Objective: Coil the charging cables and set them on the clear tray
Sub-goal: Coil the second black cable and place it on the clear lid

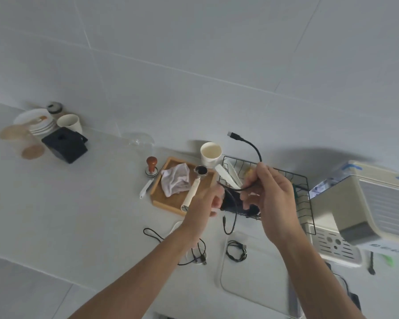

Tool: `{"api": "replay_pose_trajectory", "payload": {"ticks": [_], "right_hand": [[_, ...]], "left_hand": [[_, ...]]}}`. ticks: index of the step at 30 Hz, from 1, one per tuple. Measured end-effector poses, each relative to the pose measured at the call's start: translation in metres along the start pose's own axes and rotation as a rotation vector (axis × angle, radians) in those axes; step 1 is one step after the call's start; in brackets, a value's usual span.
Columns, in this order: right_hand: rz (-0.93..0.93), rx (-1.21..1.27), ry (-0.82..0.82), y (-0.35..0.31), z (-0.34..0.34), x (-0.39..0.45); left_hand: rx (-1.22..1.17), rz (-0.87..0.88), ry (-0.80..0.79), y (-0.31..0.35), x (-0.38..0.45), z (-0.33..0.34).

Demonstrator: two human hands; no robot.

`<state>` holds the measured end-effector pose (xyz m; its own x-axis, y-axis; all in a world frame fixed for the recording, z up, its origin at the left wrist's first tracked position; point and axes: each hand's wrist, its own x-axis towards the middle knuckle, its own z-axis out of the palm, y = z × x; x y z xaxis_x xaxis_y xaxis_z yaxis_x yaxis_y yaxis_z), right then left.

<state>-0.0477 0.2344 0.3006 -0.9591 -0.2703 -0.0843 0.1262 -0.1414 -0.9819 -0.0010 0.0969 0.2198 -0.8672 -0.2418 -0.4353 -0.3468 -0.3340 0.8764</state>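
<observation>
Head view showed your right hand (271,192) pinching a thin black charging cable (253,148), its USB plug arching above your fingertips (260,168). Your blurred left hand (209,201) lay loosely uncurled beside the cable's lower loop, which dangled below both hands.

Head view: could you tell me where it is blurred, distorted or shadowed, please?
Head view: the left hand is smeared by motion, while the right hand and its cable look sharper; the wide lens tilts and bends the counter; a soft, broad shadow falls on the wall behind the basket.
</observation>
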Motion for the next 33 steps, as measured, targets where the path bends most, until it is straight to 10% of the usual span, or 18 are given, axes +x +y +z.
{"api": "replay_pose_trajectory", "payload": {"ticks": [7, 14, 33], "right_hand": [[-0.052, 0.045, 0.092, -0.018, -0.019, -0.012], [0.003, 0.000, -0.052, -0.059, -0.051, -0.026], [0.233, 0.063, -0.186, -0.025, -0.126, -0.062]], "left_hand": [[0.373, 0.359, 0.063, 0.076, -0.012, 0.031], [0.154, 0.306, -0.427, 0.109, -0.030, 0.080], [-0.453, 0.026, -0.500, 0.096, -0.034, 0.168]]}}
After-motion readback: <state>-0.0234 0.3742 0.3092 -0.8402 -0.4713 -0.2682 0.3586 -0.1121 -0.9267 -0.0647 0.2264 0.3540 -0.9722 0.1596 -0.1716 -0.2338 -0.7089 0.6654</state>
